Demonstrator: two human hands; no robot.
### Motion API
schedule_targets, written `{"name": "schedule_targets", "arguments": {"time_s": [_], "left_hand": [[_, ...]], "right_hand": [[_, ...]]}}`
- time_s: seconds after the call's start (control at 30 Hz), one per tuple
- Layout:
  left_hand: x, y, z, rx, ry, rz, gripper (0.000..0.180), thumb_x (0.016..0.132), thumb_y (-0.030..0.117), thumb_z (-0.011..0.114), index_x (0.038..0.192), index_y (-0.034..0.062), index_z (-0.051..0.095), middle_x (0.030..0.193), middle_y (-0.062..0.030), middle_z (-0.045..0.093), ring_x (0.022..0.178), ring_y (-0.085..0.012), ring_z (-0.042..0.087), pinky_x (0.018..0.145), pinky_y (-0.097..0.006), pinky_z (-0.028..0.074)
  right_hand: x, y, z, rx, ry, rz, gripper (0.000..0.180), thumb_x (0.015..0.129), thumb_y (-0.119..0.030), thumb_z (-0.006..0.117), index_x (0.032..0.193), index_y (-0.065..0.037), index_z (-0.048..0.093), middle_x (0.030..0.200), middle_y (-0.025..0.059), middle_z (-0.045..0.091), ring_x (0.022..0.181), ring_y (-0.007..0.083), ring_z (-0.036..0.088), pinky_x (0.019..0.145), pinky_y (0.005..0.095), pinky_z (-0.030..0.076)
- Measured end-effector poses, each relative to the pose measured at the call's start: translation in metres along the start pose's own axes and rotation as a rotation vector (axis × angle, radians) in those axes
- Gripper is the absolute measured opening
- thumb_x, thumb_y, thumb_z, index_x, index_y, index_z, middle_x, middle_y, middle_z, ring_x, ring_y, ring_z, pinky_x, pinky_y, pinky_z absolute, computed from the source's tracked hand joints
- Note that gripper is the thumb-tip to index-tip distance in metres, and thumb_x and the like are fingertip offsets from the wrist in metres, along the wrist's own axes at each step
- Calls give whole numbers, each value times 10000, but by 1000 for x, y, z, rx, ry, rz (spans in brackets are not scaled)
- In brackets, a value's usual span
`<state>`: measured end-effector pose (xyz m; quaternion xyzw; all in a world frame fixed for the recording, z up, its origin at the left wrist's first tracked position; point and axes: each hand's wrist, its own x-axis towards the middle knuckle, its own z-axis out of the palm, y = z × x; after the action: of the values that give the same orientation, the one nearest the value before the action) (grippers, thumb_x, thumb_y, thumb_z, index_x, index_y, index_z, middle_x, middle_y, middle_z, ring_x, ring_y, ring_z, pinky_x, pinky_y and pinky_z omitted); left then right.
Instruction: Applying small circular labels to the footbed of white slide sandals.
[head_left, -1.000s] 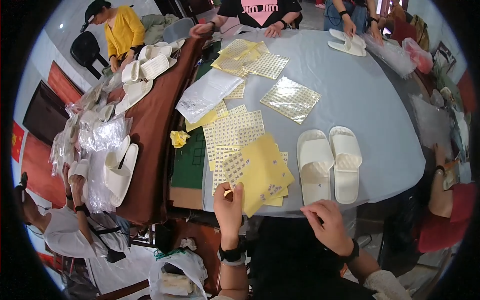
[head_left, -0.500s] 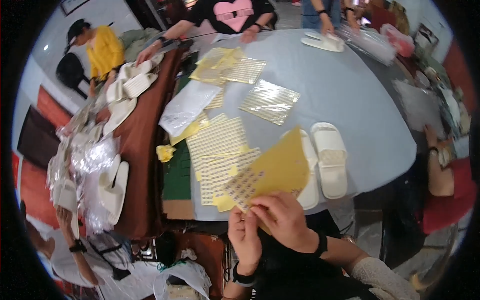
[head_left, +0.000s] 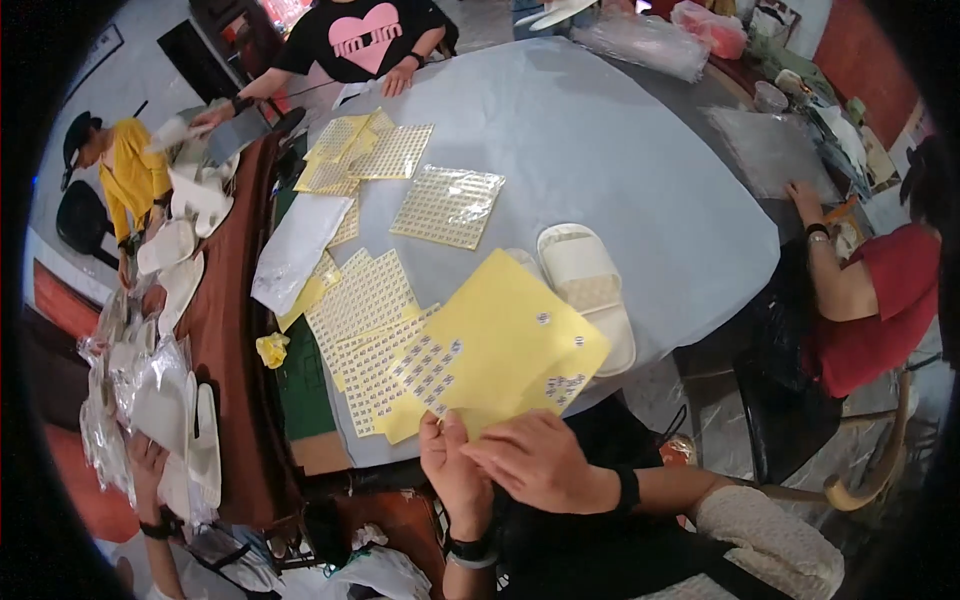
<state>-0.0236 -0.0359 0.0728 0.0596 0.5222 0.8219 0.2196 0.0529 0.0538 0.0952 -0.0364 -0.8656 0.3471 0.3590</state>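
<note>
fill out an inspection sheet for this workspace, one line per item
surface: table under a grey cover
work things: yellow sticker sheet, mostly bare, held up in front of white slippers, which it partly hides; other sticker sheets lie at left
clutter: crumpled yellow paper and white plastic packet left of the sheets
hands: left hand pinches the held sheet's lower corner; right hand is at its lower edge, grip unclear
cables: nothing seen for certain
surroundings: brown-covered table at far left bears more slippers; co-workers on several sides
</note>
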Motion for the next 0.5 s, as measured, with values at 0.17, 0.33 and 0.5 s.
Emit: {"name": "schedule_targets", "arguments": {"time_s": [0.17, 0.33, 0.5], "left_hand": [[-7, -9, 8, 80, 9, -102, 215, 982, 97, 465, 1171, -3, 487, 1055, -47, 601, 887, -49, 541, 748, -194, 431], [-13, -18, 19, 143, -61, -62, 204, 981, 92, 470, 1156, -11, 494, 1069, -50, 596, 956, -61, 525, 832, -195, 407], [-23, -25, 30, 166, -195, 12, 244, 975, 46, 443, 1211, -16, 465, 1126, -80, 569, 1028, -96, 520, 900, -231, 410]], "right_hand": [[1, 12, -14, -139, 85, 111, 203, 764, -102, 687, 959, -123, 633, 870, 4, 599, 789, 198, 588, 699, 343, 413], [8, 24, -19, -205, 76, 117, 202, 776, -128, 695, 967, -112, 631, 873, 22, 612, 791, 210, 594, 709, 343, 411], [8, 29, -18, -186, 135, 131, 215, 738, -82, 731, 931, -90, 637, 802, 56, 618, 759, 252, 600, 680, 366, 437]]}}
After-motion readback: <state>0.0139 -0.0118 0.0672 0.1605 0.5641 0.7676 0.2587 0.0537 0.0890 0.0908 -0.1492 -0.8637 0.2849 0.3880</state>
